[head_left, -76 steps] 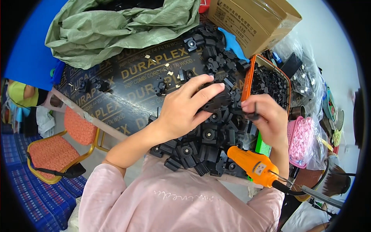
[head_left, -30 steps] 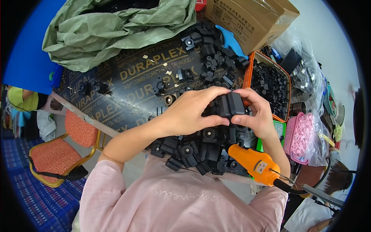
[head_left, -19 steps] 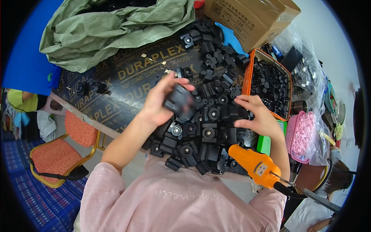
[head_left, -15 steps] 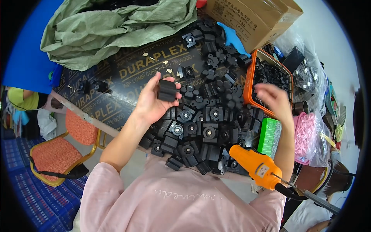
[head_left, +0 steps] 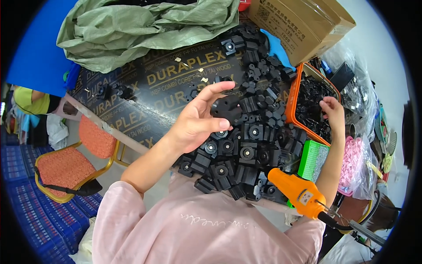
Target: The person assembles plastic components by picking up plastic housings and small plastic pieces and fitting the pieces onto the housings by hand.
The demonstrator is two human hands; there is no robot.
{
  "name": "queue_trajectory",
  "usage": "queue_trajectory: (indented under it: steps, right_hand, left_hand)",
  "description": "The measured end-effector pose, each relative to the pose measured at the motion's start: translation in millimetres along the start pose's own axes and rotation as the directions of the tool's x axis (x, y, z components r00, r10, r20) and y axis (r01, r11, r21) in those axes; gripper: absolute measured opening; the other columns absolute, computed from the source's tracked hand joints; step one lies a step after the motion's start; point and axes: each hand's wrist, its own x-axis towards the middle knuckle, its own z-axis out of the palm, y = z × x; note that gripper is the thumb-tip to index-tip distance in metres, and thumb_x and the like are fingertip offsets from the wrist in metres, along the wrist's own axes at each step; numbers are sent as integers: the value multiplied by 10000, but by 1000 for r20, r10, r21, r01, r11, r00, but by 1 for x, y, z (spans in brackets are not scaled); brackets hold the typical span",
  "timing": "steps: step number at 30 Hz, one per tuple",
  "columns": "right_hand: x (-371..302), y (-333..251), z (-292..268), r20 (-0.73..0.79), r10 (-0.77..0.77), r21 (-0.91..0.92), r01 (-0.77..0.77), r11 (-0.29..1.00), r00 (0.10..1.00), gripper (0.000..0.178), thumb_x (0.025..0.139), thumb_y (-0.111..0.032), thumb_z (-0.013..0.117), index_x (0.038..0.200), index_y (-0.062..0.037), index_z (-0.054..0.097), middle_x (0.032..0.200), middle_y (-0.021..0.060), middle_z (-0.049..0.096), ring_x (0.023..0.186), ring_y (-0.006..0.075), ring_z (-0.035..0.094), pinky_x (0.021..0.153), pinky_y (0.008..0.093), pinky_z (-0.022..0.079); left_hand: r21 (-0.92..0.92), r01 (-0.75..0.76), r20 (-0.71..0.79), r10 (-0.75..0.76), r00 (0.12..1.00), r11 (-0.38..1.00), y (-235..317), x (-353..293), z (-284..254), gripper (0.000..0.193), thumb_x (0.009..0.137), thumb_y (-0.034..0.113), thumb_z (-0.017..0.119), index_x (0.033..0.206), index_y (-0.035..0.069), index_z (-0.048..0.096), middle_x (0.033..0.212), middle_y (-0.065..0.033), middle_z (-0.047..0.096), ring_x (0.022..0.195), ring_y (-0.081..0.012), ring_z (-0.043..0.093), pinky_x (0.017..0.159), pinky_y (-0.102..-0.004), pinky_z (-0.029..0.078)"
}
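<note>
My left hand (head_left: 195, 121) is raised over the table's near middle, its thumb and fingers curled round a black plastic housing (head_left: 226, 110). A face with small holes shows on the housing. Over at the right, my right hand (head_left: 334, 113) reaches into an orange basket (head_left: 291, 103) filled with small black parts (head_left: 310, 99). Its fingertips are drawn together among those parts, and whatever they pinch is too small to tell. Below my left hand lies a pile of black housings (head_left: 247, 152), several with a round metal-centred piece in them.
An orange electric screwdriver (head_left: 299, 193) hangs at the near right, beside a green tray (head_left: 313, 159) of small metal pieces. Pink parts (head_left: 353, 160) sit in a container farther right. A cardboard box (head_left: 303, 28) and green sacking (head_left: 145, 31) stand along the far side.
My left hand has moved right and turned the housing so a holed face shows. My right hand has settled at the parts in the basket. The whole view has shifted slightly.
</note>
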Motion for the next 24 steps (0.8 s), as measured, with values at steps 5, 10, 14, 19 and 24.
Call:
queue_trajectory:
  steps: [5, 10, 14, 19, 24]
  right_hand:
    - [-55, -62, 22, 233, -235, 560, 68, 826, 944, 182, 842, -96, 575, 996, -8, 534, 781, 28, 562, 621, 87, 549, 544, 217, 453]
    - [-95, -104, 47, 376, -548, 776, 69, 627, 747, 226, 761, 73, 607, 972, 27, 539, 917, 67, 577, 772, 121, 592, 688, 235, 496]
    - [-100, -107, 58, 372, -584, 833, 17, 552, 722, 246, 770, 96, 583, 996, 28, 512, 914, 87, 583, 805, 155, 609, 714, 264, 510]
    - [-99, -104, 69, 350, -501, 865, -68, 497, 792, 252, 780, 93, 572, 1015, 26, 510, 890, 99, 599, 761, 176, 620, 661, 278, 520]
    - [-100, -108, 80, 427, -518, 864, -165, 476, 741, 233, 803, 41, 573, 1025, 31, 504, 865, 114, 608, 723, 186, 628, 620, 292, 527]
  left_hand:
    - [341, -147, 13, 152, 988, 929, -14, 10, 12, 573, 681, -14, 704, 1187, 61, 445, 1086, -29, 468, 1050, -125, 441, 916, -259, 353]
    - [526, -212, 109, 181, 977, 824, -18, 16, 23, 544, 682, -40, 679, 1172, 51, 461, 1085, -32, 467, 1042, -123, 447, 912, -261, 353]
    - [559, -410, 212, 354, 911, 721, -20, 21, 19, 606, 666, -60, 675, 1205, 70, 431, 1101, -50, 467, 1067, -124, 446, 894, -258, 377]
    - [-292, -9, 159, 58, 986, 956, -15, 20, 15, 513, 807, 118, 570, 1262, 94, 333, 1184, -126, 460, 965, -258, 538, 764, -389, 472]
    - [-160, -75, 73, 88, 993, 984, -30, 20, 16, 357, 864, 287, 547, 1118, 60, 441, 986, -130, 554, 700, -254, 588, 548, -332, 470]
